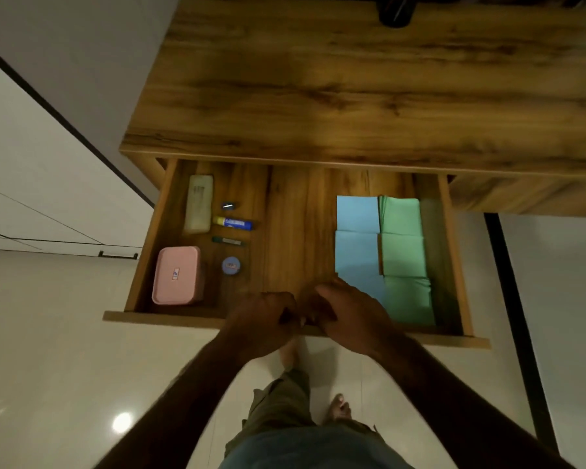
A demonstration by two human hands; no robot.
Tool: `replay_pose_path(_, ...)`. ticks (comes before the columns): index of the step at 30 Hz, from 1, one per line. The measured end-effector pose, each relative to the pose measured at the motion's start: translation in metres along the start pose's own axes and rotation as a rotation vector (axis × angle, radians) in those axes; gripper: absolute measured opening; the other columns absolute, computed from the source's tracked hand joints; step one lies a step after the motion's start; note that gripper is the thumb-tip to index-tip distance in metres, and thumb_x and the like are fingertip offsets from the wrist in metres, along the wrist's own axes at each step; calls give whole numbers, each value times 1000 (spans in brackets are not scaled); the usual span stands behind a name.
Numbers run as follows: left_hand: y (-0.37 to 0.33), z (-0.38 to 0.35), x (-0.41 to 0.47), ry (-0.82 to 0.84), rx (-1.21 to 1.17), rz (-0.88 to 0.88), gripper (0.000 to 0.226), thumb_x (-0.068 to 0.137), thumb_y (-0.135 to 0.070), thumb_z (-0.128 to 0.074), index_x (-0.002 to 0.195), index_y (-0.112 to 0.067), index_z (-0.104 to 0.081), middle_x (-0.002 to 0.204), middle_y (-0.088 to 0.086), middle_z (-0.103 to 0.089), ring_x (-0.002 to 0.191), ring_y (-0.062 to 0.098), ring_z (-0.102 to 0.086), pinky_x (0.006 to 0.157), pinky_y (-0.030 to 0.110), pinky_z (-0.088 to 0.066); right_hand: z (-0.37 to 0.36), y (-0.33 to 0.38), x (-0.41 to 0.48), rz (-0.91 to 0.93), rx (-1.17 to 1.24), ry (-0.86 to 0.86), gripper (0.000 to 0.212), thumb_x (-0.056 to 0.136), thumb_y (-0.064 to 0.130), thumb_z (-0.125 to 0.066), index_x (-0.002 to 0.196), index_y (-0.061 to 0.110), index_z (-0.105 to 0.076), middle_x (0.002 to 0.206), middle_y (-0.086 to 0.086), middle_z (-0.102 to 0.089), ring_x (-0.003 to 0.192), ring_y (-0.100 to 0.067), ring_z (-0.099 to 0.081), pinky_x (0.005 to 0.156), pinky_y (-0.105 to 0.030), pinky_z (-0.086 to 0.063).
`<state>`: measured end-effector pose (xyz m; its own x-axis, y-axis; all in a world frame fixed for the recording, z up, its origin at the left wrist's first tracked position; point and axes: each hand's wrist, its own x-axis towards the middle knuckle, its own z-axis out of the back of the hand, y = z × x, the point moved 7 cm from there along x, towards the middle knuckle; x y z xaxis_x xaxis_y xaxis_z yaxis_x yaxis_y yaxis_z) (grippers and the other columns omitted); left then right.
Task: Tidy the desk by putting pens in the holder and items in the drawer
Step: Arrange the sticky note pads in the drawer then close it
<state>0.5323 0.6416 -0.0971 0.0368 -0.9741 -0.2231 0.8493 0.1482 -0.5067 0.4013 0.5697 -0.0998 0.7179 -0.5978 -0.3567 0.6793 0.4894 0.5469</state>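
Note:
The wooden drawer (170,318) is pulled out below the desk top (352,89). Inside on the left lie a pink box (176,275), a pale case (198,203), a blue glue stick (234,223), a small marker (227,241), a sharpener (228,206) and a round blue tin (231,265). Blue paper pads (357,231) and green paper pads (405,252) fill the right side. My left hand (261,319) and my right hand (349,316) are both curled over the middle of the drawer's front edge, touching each other. A dark pen holder (396,11) stands at the desk's far edge.
A pale tiled floor (65,333) lies under the drawer, with my bare feet (339,406) just behind the front panel. A black desk leg (515,316) runs down on the right. A grey wall with a dark skirting line is to the left.

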Motion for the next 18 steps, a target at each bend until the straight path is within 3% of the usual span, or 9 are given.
replay_pose_path(4, -9, -4, -26, -137, -103, 90, 4, 93, -26, -64, 94, -23, -64, 89, -9, -66, 78, 10, -65, 70, 22, -54, -8, -3, -33, 39, 40, -160, 12, 98, 37, -53, 101, 27, -60, 96, 6, -59, 89, -19, -61, 74, -37, -52)
replay_pose_path(7, -16, 4, -48, -314, -170, 125, 7, 88, -13, -68, 87, -19, -65, 86, -8, -68, 79, 8, -66, 72, 24, -57, -10, 2, -54, 66, 18, -297, 13, 93, 30, -60, 104, 26, -64, 100, 6, -59, 92, -16, -56, 76, -36, -50)
replay_pose_path(11, -17, 8, -79, -480, -298, 237, 8, 88, -11, -68, 87, -19, -66, 86, -9, -67, 80, 3, -63, 70, 8, -46, -17, 9, -83, 67, -25, -393, 18, 85, 23, -60, 101, 29, -64, 100, 9, -59, 95, -14, -53, 79, -35, -48)
replay_pose_path(13, -7, -2, -96, -463, -554, 443, 6, 91, -12, -65, 87, -17, -66, 83, -4, -69, 78, 11, -66, 68, 15, -50, -22, 9, -95, 21, 46, -396, 16, 85, 23, -62, 99, 31, -64, 96, 13, -61, 90, -9, -54, 78, -32, -50)
replay_pose_path(15, 5, -23, -110, -351, -955, 714, 5, 93, -16, -64, 95, -12, -66, 92, 9, -71, 83, 25, -69, 68, 32, -57, -32, 5, -102, -110, 186, -315, 12, 89, 29, -63, 99, 33, -66, 93, 18, -65, 85, -3, -59, 75, -26, -52)
replay_pose_path(18, 12, -46, -121, -125, -1316, 946, 27, 91, -34, -66, 108, -14, -58, 113, 18, -66, 98, 37, -69, 83, 47, -58, -55, -7, -106, -390, 424, -142, 17, 91, 44, -63, 100, 31, -70, 93, 15, -72, 87, -7, -69, 78, -30, -56)
